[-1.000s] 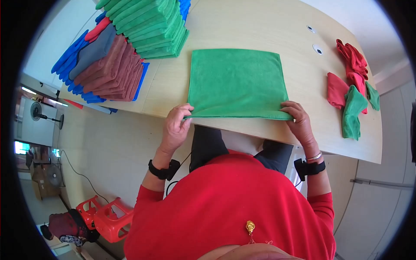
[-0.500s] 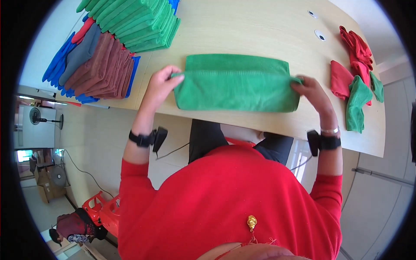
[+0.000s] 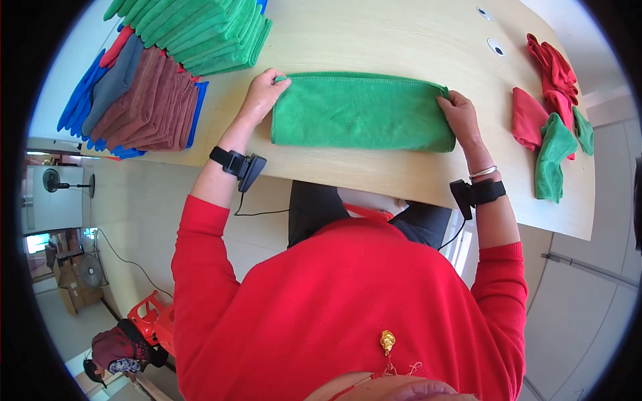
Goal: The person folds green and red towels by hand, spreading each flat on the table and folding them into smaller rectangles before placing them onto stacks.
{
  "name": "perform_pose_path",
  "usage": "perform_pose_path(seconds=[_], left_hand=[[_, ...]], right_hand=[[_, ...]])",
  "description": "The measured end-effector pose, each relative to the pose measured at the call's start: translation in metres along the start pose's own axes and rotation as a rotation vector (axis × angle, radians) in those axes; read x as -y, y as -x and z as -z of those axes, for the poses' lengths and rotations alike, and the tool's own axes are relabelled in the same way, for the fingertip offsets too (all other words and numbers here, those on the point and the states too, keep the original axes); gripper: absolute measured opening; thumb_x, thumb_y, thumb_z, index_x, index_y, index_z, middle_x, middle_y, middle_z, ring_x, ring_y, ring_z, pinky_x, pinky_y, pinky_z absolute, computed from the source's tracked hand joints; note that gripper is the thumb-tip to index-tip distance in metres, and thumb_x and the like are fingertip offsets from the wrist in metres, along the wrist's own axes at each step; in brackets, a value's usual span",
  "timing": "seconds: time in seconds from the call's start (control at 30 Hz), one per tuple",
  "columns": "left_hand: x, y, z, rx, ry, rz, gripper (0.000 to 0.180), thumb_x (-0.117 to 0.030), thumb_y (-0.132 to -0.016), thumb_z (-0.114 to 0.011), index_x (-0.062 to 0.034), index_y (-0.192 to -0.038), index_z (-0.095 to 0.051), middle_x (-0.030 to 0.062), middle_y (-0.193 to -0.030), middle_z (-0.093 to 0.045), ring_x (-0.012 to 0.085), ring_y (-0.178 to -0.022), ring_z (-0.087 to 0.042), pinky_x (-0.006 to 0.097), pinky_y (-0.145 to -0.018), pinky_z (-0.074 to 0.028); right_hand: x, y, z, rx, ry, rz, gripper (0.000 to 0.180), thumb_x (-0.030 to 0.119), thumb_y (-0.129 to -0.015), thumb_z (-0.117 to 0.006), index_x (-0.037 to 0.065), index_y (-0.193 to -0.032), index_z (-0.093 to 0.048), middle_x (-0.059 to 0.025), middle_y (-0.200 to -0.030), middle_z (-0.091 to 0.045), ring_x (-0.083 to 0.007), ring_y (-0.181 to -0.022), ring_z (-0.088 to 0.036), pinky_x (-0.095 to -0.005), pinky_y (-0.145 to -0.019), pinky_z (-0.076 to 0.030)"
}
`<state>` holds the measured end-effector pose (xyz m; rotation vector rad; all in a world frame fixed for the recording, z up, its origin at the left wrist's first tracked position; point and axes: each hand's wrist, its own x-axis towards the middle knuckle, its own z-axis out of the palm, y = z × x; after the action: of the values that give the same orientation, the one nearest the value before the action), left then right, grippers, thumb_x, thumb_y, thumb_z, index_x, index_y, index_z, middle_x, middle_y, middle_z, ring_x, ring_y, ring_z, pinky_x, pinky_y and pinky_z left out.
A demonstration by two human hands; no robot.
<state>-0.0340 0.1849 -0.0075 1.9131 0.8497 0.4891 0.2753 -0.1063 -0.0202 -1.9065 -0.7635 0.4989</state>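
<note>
A green towel [image 3: 361,113] lies folded into a wide strip on the table in front of me, its stitched hem along the far edge. My left hand [image 3: 263,93] pinches the far left corner between thumb and fingers. At the far right corner, my right hand [image 3: 460,113] is closed on the cloth, thumb on top. The far edge is stretched fairly straight between both hands. Each wrist carries a black strapped device with a cable.
Folded green towels [image 3: 207,33] are stacked at the far left, beside a pile of brown towels [image 3: 157,103] with blue and grey ones. Crumpled red cloths [image 3: 552,67] and a loose green cloth [image 3: 555,157] lie at the right. The pale wooden table [image 3: 374,170] has two cable holes.
Both hands have moved away from me, drawing the towel's upper layer forward over the strip that showed behind it. The far edges now nearly line up.
</note>
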Motion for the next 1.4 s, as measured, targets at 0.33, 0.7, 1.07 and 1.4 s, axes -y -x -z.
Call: perform_pose_path(seconds=[0.33,0.7,1.07,1.4], left_hand=[[-0.004,0.0,-0.009,-0.147,-0.213,0.006,0.031,-0.022,-0.087,-0.066,-0.0009,-0.107,-0.057,0.0036,-0.077,-0.059,0.0093,-0.071,-0.051,0.027,-0.065,-0.044],[-0.02,0.099,-0.037,-0.46,-0.15,-0.11,0.052,-0.013,-0.083,-0.067,-0.0083,-0.129,-0.045,0.0109,-0.082,-0.063,0.0246,-0.068,-0.062,0.035,-0.063,-0.048],[-0.019,0.106,-0.054,-0.671,-0.402,-0.23,0.045,-0.005,-0.086,-0.057,-0.0123,-0.129,-0.045,0.0155,-0.09,-0.065,0.0355,-0.077,-0.062,0.044,-0.066,-0.049],[-0.014,0.146,-0.048,-0.566,-0.472,-0.133,0.049,-0.009,-0.085,-0.062,-0.0128,-0.13,-0.045,0.0137,-0.085,-0.064,0.0354,-0.072,-0.059,0.046,-0.065,-0.046]], right_hand=[[0.02,0.015,0.006,-0.051,0.399,0.069,0.036,0.03,-0.087,-0.061,-0.003,-0.102,-0.063,-0.0109,-0.078,-0.065,-0.0148,-0.067,-0.058,-0.0283,-0.06,-0.046],[0.031,0.089,-0.02,-0.239,-0.073,0.017,0.036,0.016,-0.088,-0.064,0.003,-0.121,-0.056,0.0048,-0.073,-0.052,-0.0041,-0.063,-0.043,-0.0192,-0.056,-0.036],[0.032,0.102,-0.027,-0.39,0.075,0.088,0.023,0.005,-0.089,-0.059,0.007,-0.111,-0.059,0.0051,-0.069,-0.047,-0.0043,-0.061,-0.038,-0.0202,-0.053,-0.032],[0.033,0.128,-0.025,-0.431,0.424,0.178,0.024,0.012,-0.088,-0.062,0.011,-0.111,-0.058,-0.008,-0.069,-0.058,-0.0182,-0.056,-0.054,-0.0324,-0.053,-0.042]])
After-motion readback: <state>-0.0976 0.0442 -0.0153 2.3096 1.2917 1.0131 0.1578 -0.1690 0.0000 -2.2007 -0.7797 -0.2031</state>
